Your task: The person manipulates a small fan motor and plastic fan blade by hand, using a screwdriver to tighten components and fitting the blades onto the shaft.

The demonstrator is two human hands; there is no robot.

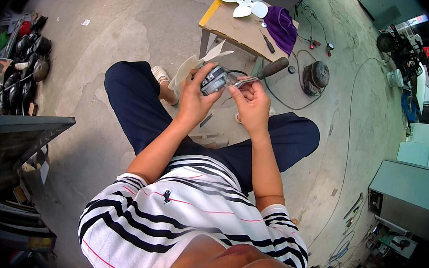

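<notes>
Motor (213, 82) — in left grip (195, 100), just beside right grip (252, 106).

Silvery motor (213, 81) beside dark-handled tool (273, 68)

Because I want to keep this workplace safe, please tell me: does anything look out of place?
Slightly: a dark strip lies loose on the floor between the legs, as if dropped, and the purple cloth sits crumpled on the table. I see no spill.
</notes>
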